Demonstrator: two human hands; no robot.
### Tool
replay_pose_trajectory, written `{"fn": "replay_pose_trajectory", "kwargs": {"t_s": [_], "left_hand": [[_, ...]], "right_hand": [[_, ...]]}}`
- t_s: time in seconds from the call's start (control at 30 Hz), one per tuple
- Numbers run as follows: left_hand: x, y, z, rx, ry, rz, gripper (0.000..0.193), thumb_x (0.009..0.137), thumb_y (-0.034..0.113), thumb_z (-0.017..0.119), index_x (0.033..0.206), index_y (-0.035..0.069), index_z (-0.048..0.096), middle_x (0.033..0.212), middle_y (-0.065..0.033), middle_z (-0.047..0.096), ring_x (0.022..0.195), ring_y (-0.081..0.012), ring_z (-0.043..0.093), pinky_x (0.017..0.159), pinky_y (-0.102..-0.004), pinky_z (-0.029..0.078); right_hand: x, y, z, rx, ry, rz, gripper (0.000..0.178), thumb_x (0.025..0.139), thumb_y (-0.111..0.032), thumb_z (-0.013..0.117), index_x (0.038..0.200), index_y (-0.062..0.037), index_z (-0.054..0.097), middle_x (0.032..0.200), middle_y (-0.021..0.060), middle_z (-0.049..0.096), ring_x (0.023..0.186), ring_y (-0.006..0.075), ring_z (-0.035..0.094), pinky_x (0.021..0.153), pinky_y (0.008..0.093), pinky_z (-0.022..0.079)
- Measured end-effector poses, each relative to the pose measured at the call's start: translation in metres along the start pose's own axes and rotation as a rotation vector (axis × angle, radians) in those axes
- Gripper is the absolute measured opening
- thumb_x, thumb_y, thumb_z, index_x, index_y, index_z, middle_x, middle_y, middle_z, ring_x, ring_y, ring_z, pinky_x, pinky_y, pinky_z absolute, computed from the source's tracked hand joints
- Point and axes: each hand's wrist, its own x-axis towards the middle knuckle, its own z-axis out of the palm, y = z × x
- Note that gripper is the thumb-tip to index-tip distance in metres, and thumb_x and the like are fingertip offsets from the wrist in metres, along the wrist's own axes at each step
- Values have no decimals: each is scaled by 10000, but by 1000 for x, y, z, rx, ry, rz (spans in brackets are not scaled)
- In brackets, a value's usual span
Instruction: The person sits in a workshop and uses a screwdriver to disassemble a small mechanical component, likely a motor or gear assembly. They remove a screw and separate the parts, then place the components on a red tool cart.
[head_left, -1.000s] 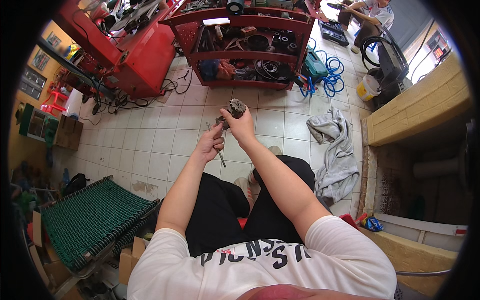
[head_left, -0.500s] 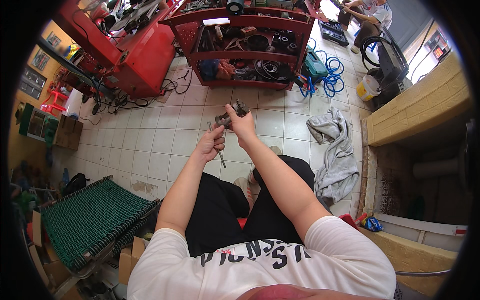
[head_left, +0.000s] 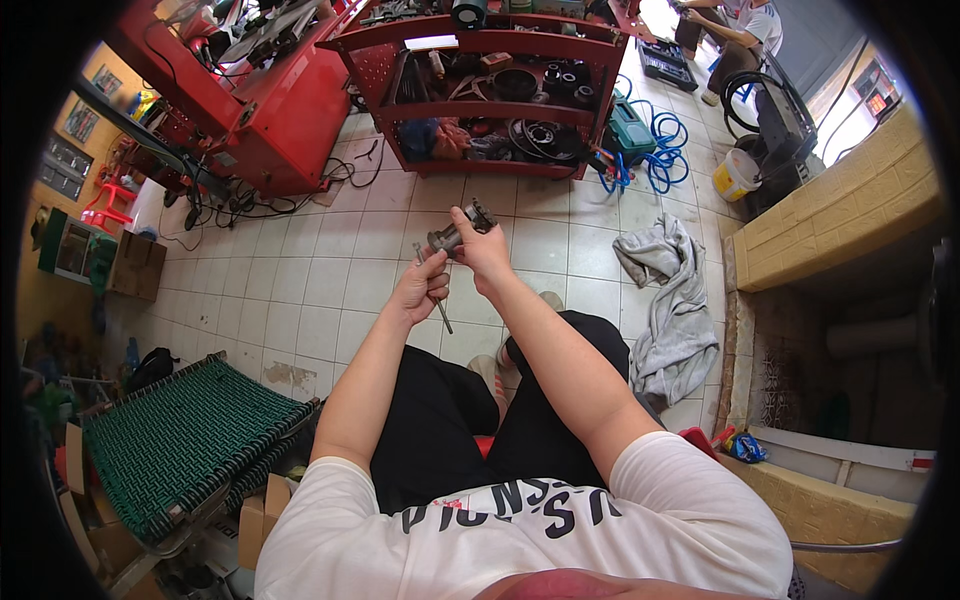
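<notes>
Both my hands are held out over the tiled floor, close together. My right hand [head_left: 484,250] is wrapped round a dark metal machine part [head_left: 445,239], which has a cylindrical body and a toothed or ridged end pointing away to the right. My left hand [head_left: 420,288] is closed on a thin metal rod-like tool [head_left: 447,322]; one end juts up past the fingers and the other points down toward my knees. The left fingertips are at the near end of the metal part. Whether the tool touches the part is too small to tell.
Ahead stands a red tool cart [head_left: 480,107] with loaded shelves, beside a red machine [head_left: 290,130]. To the right are a blue hose [head_left: 665,155], a white bucket [head_left: 737,175] and a crumpled grey cloth [head_left: 672,310]. A green woven cot [head_left: 190,440] is at left. A person works far right.
The metal part has turned slightly in my right hand, showing more of its cylindrical body. My left hand and the rod-like tool are nearly where they were.
</notes>
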Motion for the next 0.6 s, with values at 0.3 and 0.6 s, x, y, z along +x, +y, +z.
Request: {"fn": "replay_pose_trajectory", "kwargs": {"t_s": [0.3, 0.6], "left_hand": [[2, 0, -4, -29, -28, 6, 191, 990, 252, 671, 905, 226, 502, 652, 125, 364, 536, -17, 305, 483, -198, 251], [3, -1, -12, -105, 28, 58, 290, 942, 326, 730, 821, 192, 503, 642, 123, 394, 547, -22, 319, 494, -206, 257]], "right_hand": [[-4, -5, 1, 19, -26, 48, 457, 898, -454, 760, 1113, -110, 549, 942, 29, 639, 800, 171, 668, 688, 342, 574], [-6, -8, 1, -144, -160, -5, 537, 848, -353, 820, 1204, -98, 509, 1014, 50, 641, 878, 159, 655, 708, 315, 540]]}}
